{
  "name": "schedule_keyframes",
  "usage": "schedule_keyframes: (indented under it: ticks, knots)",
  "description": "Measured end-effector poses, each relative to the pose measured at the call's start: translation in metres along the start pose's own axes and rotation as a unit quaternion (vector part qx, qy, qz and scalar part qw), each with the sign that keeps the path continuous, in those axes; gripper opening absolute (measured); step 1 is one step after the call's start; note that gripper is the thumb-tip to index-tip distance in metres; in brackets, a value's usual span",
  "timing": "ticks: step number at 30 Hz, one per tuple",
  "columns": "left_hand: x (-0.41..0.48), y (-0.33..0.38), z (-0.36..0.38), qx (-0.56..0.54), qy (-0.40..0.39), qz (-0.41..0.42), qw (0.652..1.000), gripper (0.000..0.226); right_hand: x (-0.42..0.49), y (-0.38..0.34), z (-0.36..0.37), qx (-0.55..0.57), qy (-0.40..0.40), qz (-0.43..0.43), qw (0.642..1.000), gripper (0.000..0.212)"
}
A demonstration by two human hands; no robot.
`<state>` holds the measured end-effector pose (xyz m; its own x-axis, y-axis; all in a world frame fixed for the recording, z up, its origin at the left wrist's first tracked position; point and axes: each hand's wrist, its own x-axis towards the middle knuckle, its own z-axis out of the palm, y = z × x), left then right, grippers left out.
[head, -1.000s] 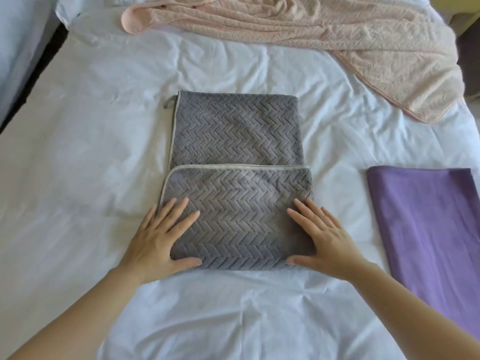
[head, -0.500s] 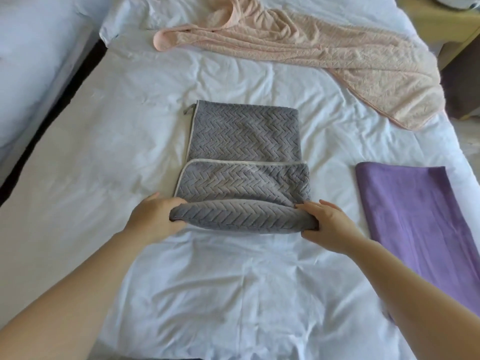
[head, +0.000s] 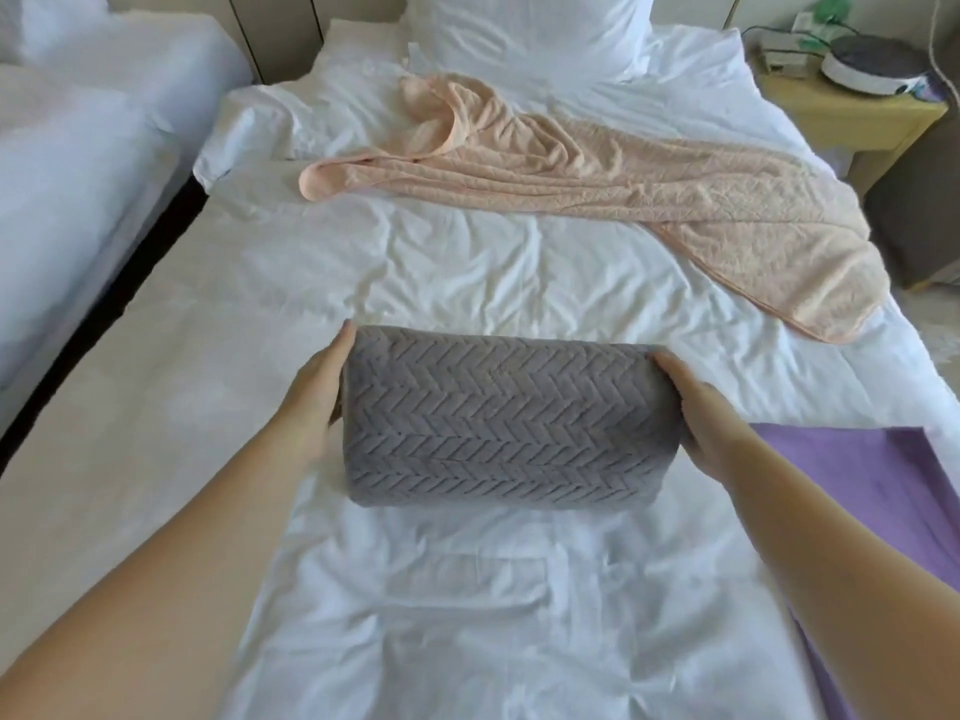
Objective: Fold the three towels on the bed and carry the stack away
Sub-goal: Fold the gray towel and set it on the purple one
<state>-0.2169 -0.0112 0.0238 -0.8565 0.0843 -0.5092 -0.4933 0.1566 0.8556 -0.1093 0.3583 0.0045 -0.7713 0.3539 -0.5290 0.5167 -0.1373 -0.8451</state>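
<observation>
Bedding in white covers a second bed (head: 78, 148) far to the left of the grey towel (head: 498, 423), across a dark gap. The left hand (head: 317, 392) lies flat against the towel's left end. Its fingers (head: 345, 337) run straight along that end up to the far corner, pressing on it rather than closing round it; the thumb is hidden. The grey towel itself is a thick folded bundle in the middle of the bed (head: 467, 272), held between the two hands. Straight beyond it stands a white pillow (head: 519, 28). The right hand (head: 696, 407) grasps the towel's right end, with its fingertips (head: 660, 358) bent over the far corner. Beyond the grey towel and to its right, a peach towel (head: 597, 184) sprawls unfolded across the sheet. Just right of the right arm lies a flat purple towel (head: 883, 485). Far to the right stands a yellow nightstand (head: 852, 111).
</observation>
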Motion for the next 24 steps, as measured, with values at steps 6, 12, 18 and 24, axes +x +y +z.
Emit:
schedule_keyframes:
  ticks: [6, 12, 18, 24]
  knots:
    - [0.063, -0.066, 0.028, 0.232, 0.099, -0.052, 0.966, 0.055, 0.042, 0.045, 0.032, -0.033, 0.005, 0.058, 0.998, 0.064]
    - [0.060, -0.086, 0.030, 0.192, 0.177, 0.141, 0.955, 0.028, 0.055, 0.055, 0.040, -0.141, 0.112, -0.093, 0.979, 0.031]
    - [0.056, -0.103, 0.031, 0.256, 0.182, 0.056, 0.948, 0.037, 0.072, 0.069, 0.048, -0.282, 0.092, -0.017, 0.955, 0.047]
    - [0.045, -0.075, 0.031, 0.383, 0.255, 0.160, 0.873, 0.057, 0.051, 0.053, 0.044, -0.380, 0.200, -0.067, 0.900, 0.066]
